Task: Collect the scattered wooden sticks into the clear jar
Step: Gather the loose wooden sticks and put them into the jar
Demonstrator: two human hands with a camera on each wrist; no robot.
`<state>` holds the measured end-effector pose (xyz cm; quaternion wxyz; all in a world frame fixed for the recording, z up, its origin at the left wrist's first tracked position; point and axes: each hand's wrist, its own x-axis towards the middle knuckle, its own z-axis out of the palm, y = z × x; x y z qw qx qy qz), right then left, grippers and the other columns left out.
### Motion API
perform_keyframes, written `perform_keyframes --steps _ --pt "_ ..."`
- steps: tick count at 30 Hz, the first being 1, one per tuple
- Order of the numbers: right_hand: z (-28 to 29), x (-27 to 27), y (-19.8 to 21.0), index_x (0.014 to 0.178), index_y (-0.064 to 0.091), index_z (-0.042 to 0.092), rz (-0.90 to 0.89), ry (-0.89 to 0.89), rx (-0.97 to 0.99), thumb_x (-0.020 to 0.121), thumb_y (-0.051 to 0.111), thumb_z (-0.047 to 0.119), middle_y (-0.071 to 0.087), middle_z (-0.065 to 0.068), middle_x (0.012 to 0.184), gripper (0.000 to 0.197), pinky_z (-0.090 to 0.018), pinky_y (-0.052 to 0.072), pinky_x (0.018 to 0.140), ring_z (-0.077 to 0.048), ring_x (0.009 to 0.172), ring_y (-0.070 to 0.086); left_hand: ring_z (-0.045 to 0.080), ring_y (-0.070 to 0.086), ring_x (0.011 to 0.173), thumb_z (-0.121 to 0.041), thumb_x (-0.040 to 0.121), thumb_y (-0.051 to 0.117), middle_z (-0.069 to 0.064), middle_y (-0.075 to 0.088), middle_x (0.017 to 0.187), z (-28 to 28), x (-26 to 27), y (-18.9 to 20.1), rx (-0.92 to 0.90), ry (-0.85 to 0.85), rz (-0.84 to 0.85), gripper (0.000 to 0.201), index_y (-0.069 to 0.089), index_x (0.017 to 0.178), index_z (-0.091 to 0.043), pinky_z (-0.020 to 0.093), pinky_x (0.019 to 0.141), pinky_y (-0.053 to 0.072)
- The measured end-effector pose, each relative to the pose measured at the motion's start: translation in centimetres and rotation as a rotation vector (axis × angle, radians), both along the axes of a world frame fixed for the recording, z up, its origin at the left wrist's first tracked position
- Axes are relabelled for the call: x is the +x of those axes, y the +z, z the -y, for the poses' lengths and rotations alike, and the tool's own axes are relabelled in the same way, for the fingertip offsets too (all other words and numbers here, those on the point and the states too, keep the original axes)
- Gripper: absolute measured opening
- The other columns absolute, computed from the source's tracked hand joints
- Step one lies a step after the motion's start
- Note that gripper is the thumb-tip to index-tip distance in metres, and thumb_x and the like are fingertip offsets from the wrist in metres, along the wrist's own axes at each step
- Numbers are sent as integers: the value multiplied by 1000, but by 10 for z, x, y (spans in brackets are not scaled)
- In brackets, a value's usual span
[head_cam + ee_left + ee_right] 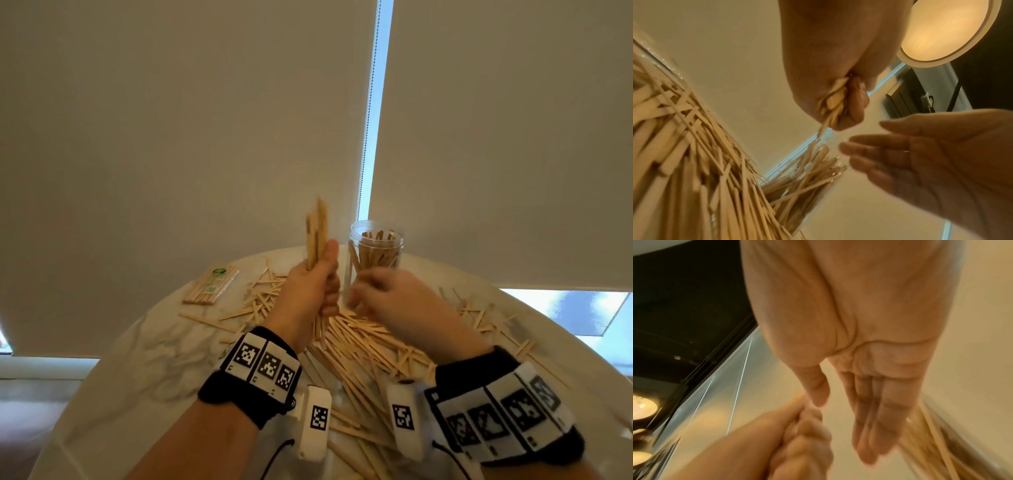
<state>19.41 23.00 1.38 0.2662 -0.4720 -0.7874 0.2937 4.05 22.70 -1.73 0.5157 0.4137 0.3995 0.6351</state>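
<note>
The left hand (310, 284) is closed in a fist around a bundle of sticks (317, 233), which stands nearly upright, its top ends above the thumb and its lower ends poking out below the fingers. From the left wrist view the stick ends show packed between palm and curled fingers. The right hand (387, 298) is just beside it, blurred, with the fingers straight and close together and nothing in them; it reaches toward the lower part of the clear jar (375, 257), but I cannot tell whether it touches the jar. The jar stands upright near the far edge of the round table (113, 394), partly filled with sticks. A loose pile of sticks (370, 353) covers the middle of the table under both wrists. A wrapped pack of sticks (210, 286) lies by the far left edge.
</note>
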Motion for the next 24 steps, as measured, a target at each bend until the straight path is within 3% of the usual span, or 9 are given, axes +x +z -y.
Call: perform_keyframes --steps 3,5,8,10,12,14,17,20,24 --pt "-2 21 23 136 51 36 -402 -115 97 93 49 65 68 11 113 53 -41 56 93 -9 102 67 11 31 50 -45 96 61 -4 37 60 8 14 0 -31 -186 -126 33 59 75 -21 24 46 30" --pt "0 32 37 147 39 39 -549 -168 206 95 43 66 57 21 126 59 -29 49 96 0 113 58 11 33 49 -42 96 62 -4 37 60 11 23 1 5 -264 -249 29 58 79 -19 22 45 33" --pt "8 37 46 138 53 35 -400 -173 335 104 36 52 56 26 118 42 -8 36 79 17 100 51 10 36 48 -42 96 63 -9 42 56 14 35 3 69 -329 -465 29 54 86 -16 23 46 37" --pt "9 32 41 112 71 29 -220 -89 294 107 35 45 70 15 102 39 -14 42 73 7 89 62 11 39 46 -39 97 63 -9 46 54 15 41 3 92 -316 -573 29 54 84 -14 26 47 39" --pt "8 28 36 95 72 26 -226 -89 281 107 36 43 71 9 86 42 -22 46 72 -2 80 65 13 39 45 -35 98 61 -8 47 54 16 45 4 107 -285 -605 28 53 82 -15 27 46 38" --pt "7 27 36 99 69 27 -332 -119 300 107 34 43 69 9 90 39 -23 48 73 -3 84 64 14 35 46 -33 99 61 -6 43 55 17 44 6 130 -283 -580 27 51 83 -13 27 44 34" --pt "8 24 34 101 69 27 -234 -3 235 107 35 43 69 6 95 38 -32 54 84 -8 91 64 13 32 45 -22 101 58 1 42 60 19 44 8 173 -296 -563 18 52 85 -15 27 43 31" --pt "8 20 31 122 62 30 -331 22 178 104 37 51 67 10 110 37 -35 53 95 -6 104 63 12 40 49 -35 102 52 -2 48 63 21 43 9 168 -213 -463 22 58 90 -18 27 49 37" --pt "2 24 28 145 41 35 -261 15 131 95 43 67 62 14 128 60 -37 48 102 -5 115 59 9 42 55 -41 103 47 -7 44 64 13 24 18 151 40 15 28 49 88 -18 27 57 42"
